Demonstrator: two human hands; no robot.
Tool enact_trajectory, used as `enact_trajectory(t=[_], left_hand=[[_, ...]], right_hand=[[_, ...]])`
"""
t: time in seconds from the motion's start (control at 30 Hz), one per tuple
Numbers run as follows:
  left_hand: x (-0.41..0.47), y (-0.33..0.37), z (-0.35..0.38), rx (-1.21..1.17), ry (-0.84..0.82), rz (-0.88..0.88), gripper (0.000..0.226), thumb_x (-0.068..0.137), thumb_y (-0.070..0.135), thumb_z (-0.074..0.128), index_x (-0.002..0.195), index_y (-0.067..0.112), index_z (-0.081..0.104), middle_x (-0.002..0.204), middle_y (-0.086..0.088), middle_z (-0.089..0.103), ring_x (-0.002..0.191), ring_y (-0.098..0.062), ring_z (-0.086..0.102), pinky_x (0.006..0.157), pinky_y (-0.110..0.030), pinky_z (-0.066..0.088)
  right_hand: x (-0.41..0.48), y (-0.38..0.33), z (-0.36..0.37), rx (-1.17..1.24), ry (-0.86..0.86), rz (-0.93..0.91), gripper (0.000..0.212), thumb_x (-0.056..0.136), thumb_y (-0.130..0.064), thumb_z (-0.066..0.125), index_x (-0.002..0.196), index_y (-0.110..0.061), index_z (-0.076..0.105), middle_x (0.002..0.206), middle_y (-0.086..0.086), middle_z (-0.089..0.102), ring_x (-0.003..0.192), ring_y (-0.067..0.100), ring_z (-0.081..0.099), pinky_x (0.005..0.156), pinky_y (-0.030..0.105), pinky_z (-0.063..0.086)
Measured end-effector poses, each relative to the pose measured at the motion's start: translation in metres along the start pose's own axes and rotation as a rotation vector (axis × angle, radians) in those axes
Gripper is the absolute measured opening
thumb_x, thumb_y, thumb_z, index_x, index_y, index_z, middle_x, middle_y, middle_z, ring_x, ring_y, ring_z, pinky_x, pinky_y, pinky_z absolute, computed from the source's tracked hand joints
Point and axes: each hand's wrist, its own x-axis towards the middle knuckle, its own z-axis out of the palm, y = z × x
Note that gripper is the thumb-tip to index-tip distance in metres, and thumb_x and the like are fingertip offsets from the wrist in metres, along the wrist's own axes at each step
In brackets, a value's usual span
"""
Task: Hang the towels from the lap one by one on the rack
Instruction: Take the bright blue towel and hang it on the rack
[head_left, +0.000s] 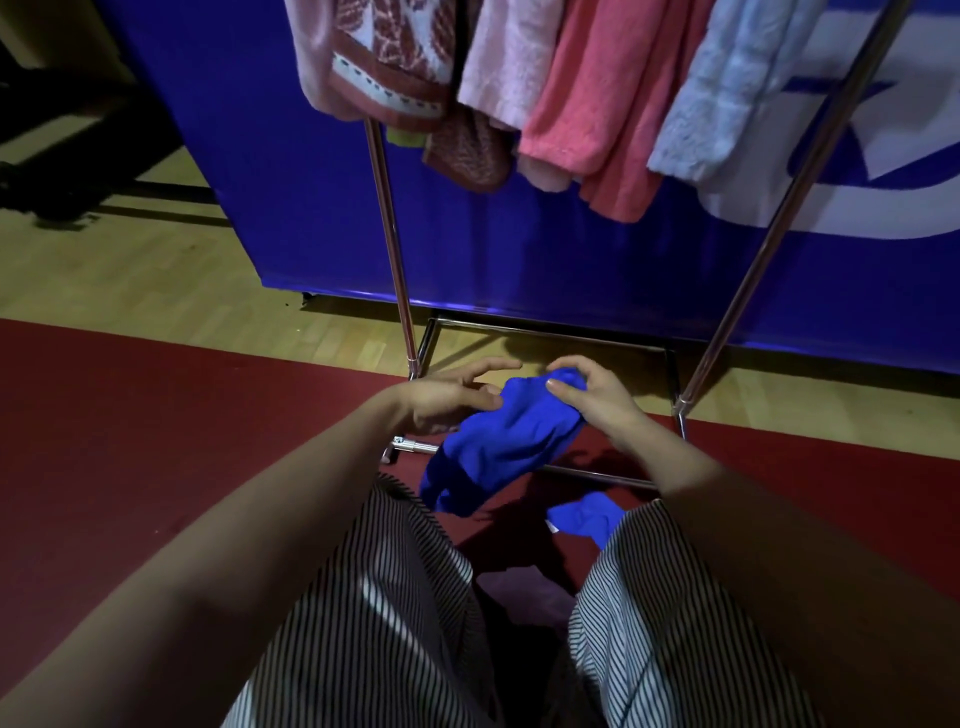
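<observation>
A bright blue towel (506, 441) hangs bunched above my knees. My right hand (597, 400) pinches its top edge between thumb and fingers. My left hand (447, 400) is beside the towel's left side, fingers spread and relaxed, the thumb touching the cloth. A second bit of blue cloth (584, 517) lies by my right knee. The chrome rack (395, 249) stands in front, with several towels on it: a patterned red one (384, 57), a pale pink one (511, 62), a coral one (608, 109) and a light blue one (727, 93).
My striped trousers (384, 613) fill the lower frame. The rack's base frame (550, 332) rests on the wood floor and red mat (130, 415). A blue banner wall (519, 249) stands right behind the rack.
</observation>
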Motion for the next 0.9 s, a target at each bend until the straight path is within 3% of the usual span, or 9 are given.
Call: enact_trajectory(t=[0.1, 0.17, 0.23, 0.37, 0.5, 0.57, 0.67, 0.8, 0.9], left_hand=[[0.005, -0.006, 0.000, 0.040, -0.195, -0.067, 0.050, 0.088, 0.000, 0.053, 0.132, 0.022, 0.046, 0.114, -0.005, 0.057, 0.095, -0.016, 0.060, 0.071, -0.023, 0.053], [0.007, -0.009, 0.002, 0.094, -0.185, -0.105, 0.026, 0.089, 0.004, 0.055, 0.113, 0.013, 0.057, 0.109, -0.003, 0.062, 0.096, -0.014, 0.061, 0.085, -0.025, 0.050], [0.006, -0.010, 0.004, 0.155, -0.120, -0.101, 0.003, 0.090, 0.009, 0.058, 0.092, 0.011, 0.059, 0.091, 0.000, 0.062, 0.084, -0.013, 0.059, 0.079, -0.023, 0.049], [0.007, -0.011, 0.001, 0.245, 0.145, 0.027, 0.019, 0.090, 0.015, 0.059, 0.071, 0.011, 0.057, 0.075, 0.000, 0.055, 0.071, -0.011, 0.052, 0.068, -0.024, 0.044], [0.013, -0.010, -0.003, 0.439, 0.384, 0.204, 0.015, 0.081, 0.024, 0.071, 0.067, 0.029, 0.070, 0.132, 0.002, 0.045, 0.125, -0.011, 0.040, 0.104, -0.034, 0.033], [0.015, -0.010, -0.004, 0.554, 0.415, 0.265, 0.016, 0.076, 0.034, 0.074, 0.062, 0.043, 0.070, 0.142, 0.012, 0.038, 0.137, -0.011, 0.030, 0.114, -0.047, 0.022], [0.018, -0.010, -0.001, 0.639, 0.459, 0.326, 0.013, 0.076, 0.036, 0.073, 0.067, 0.045, 0.071, 0.138, 0.013, 0.047, 0.133, -0.009, 0.036, 0.115, -0.050, 0.018], [0.022, -0.007, 0.006, 1.074, 0.619, 0.427, 0.025, 0.089, 0.037, 0.057, 0.087, 0.017, 0.072, 0.102, 0.004, 0.069, 0.101, -0.015, 0.060, 0.105, -0.032, 0.021], [0.023, 0.000, 0.016, 1.265, 0.602, 0.456, 0.034, 0.092, 0.045, 0.043, 0.097, 0.022, 0.068, 0.094, 0.003, 0.071, 0.092, -0.019, 0.060, 0.097, -0.033, 0.020]], right_hand=[[0.000, 0.000, -0.003, -0.034, 0.013, -0.016, 0.008, 0.087, -0.015, 0.063, 0.093, -0.016, 0.058, 0.090, 0.004, 0.059, 0.087, 0.015, 0.053, 0.074, 0.022, 0.042], [-0.001, 0.000, -0.005, -0.063, -0.004, -0.029, 0.009, 0.087, -0.013, 0.062, 0.096, -0.013, 0.062, 0.095, 0.004, 0.062, 0.092, 0.014, 0.054, 0.073, 0.016, 0.041], [-0.002, 0.000, -0.006, -0.097, -0.039, -0.043, 0.019, 0.088, -0.012, 0.062, 0.107, -0.013, 0.066, 0.112, 0.006, 0.063, 0.107, 0.014, 0.054, 0.086, 0.018, 0.041], [-0.004, -0.003, -0.008, -0.159, -0.109, -0.048, 0.029, 0.090, -0.009, 0.058, 0.119, -0.008, 0.063, 0.121, 0.007, 0.062, 0.111, 0.008, 0.050, 0.095, 0.020, 0.038], [-0.003, -0.001, -0.008, -0.191, -0.117, -0.033, 0.026, 0.089, -0.010, 0.059, 0.113, -0.001, 0.065, 0.115, 0.012, 0.065, 0.101, 0.011, 0.055, 0.080, 0.018, 0.042], [-0.002, 0.000, -0.010, -0.198, -0.100, -0.022, 0.024, 0.090, -0.013, 0.059, 0.110, -0.002, 0.066, 0.111, 0.012, 0.066, 0.100, 0.017, 0.059, 0.082, 0.025, 0.044], [0.001, 0.005, -0.012, -0.335, -0.078, 0.023, 0.029, 0.093, -0.022, 0.055, 0.113, -0.005, 0.065, 0.112, 0.009, 0.065, 0.105, 0.022, 0.059, 0.089, 0.034, 0.045], [0.000, 0.007, -0.013, -0.357, -0.102, 0.103, 0.040, 0.096, -0.030, 0.047, 0.131, -0.013, 0.052, 0.105, 0.010, 0.063, 0.078, 0.024, 0.062, 0.060, 0.026, 0.050], [-0.006, 0.003, -0.013, -0.355, -0.312, 0.005, 0.057, 0.094, -0.026, 0.053, 0.146, -0.020, 0.029, 0.143, -0.003, 0.039, 0.128, 0.012, 0.041, 0.092, 0.012, 0.034]])
